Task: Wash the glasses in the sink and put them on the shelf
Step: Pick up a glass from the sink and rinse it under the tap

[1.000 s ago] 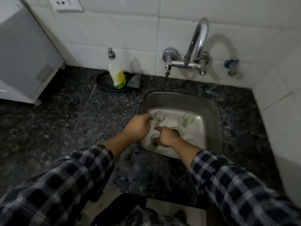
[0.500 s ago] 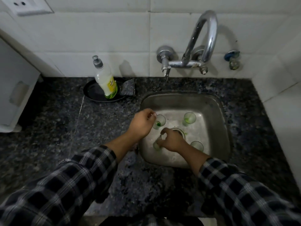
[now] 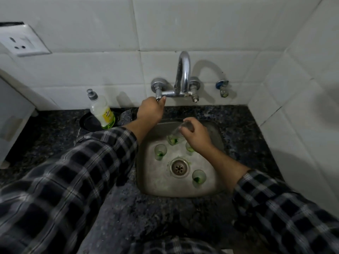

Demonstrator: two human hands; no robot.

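Observation:
Small clear glasses with green residue stand in the steel sink (image 3: 211, 187): one at the left (image 3: 160, 151), one at the front right (image 3: 198, 177), and one (image 3: 189, 148) partly hidden under my right wrist. My right hand (image 3: 194, 134) grips a tilted glass (image 3: 176, 135) by its rim, lifted above the sink's back part, under the tap (image 3: 182, 74). My left hand (image 3: 150, 110) reaches up and grips the tap's left handle (image 3: 159, 95).
A dish-soap bottle (image 3: 101, 110) stands on a black dish (image 3: 88, 123) left of the sink, a scrub pad (image 3: 125, 116) beside it. Dark granite counter (image 3: 55, 143) surrounds the sink. White tiled walls close the back and right; a socket (image 3: 20, 41) and white appliance (image 3: 11, 114) sit left.
My right hand lifted a glass off the sink floor and tilted it toward the tap. My left hand left the sink and rose to the tap's left handle.

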